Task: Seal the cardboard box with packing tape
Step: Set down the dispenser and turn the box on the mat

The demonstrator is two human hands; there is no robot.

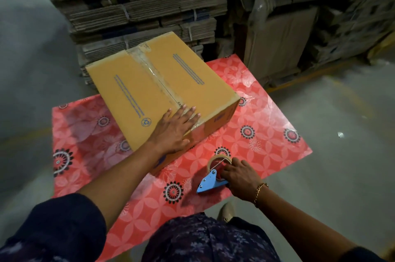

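Note:
A closed brown cardboard box (149, 88) sits on a table covered with a red flowered cloth (263, 125). A strip of clear packing tape (149, 67) runs along the box's centre seam and over its near edge. My left hand (175, 129) lies flat, fingers spread, on the near end of that seam. To the right of the box, a blue tape dispenser (208, 182) with a roll of clear tape (218, 161) rests on the cloth. My right hand (239, 178) is closed around the dispenser's handle.
Tall stacks of flattened, strapped cardboard (136, 5) stand just behind the table. Wrapped boxes on a pallet (299, 26) fill the back right. Grey concrete floor (342, 144) lies to the left and right of the table.

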